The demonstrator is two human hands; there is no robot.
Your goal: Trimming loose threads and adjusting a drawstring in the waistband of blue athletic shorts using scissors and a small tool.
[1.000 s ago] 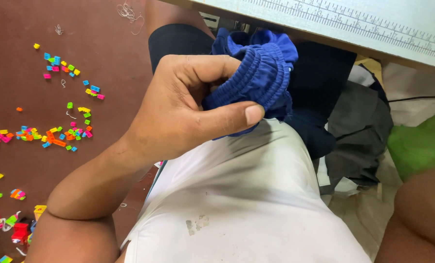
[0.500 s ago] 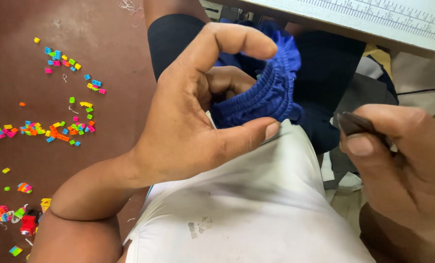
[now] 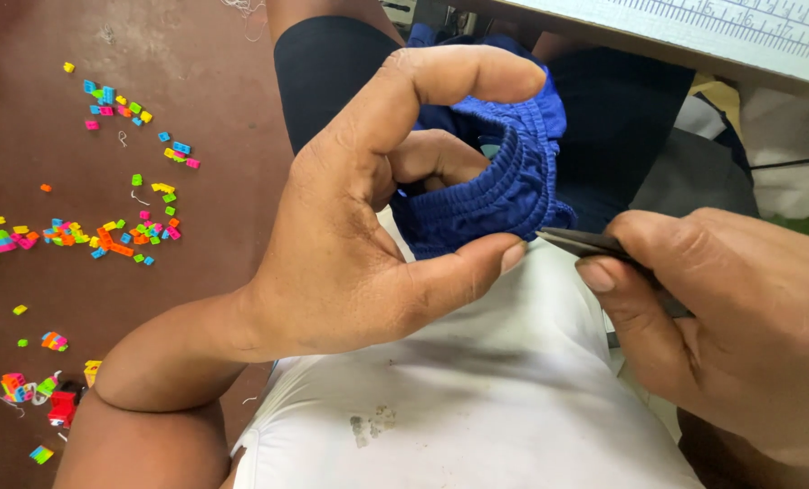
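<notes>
We have the blue gathered fabric (image 3: 504, 186) bunched over our lap, against the white garment (image 3: 477, 398) we wear, and our left hand (image 3: 359, 235) holds it up: the thumb presses the ruffled elastic edge from below while the curled middle fingers tuck into the fold, and the forefinger arches free above, touching nothing. Our right hand (image 3: 730, 317) pinches a slim dark metal tool, most likely thread snips (image 3: 585, 243), between thumb and fingers, its tip lying just beside the lower edge of the blue fabric and close to our left thumb; we cannot tell whether the blades are parted or together. We judge the step in hand to be trimming at the gathered seam, with the tip brought up to the edge. The next move seems to call for a steady left pinch that keeps the edge taut, and a careful right hand, since the thumb sits so near the tip. Off to the left, small bright plastic bricks (image 3: 105, 235) lie scattered on the brown floor (image 3: 196, 72), and a pale table edge with a ruler strip (image 3: 739, 27) runs along the top
</notes>
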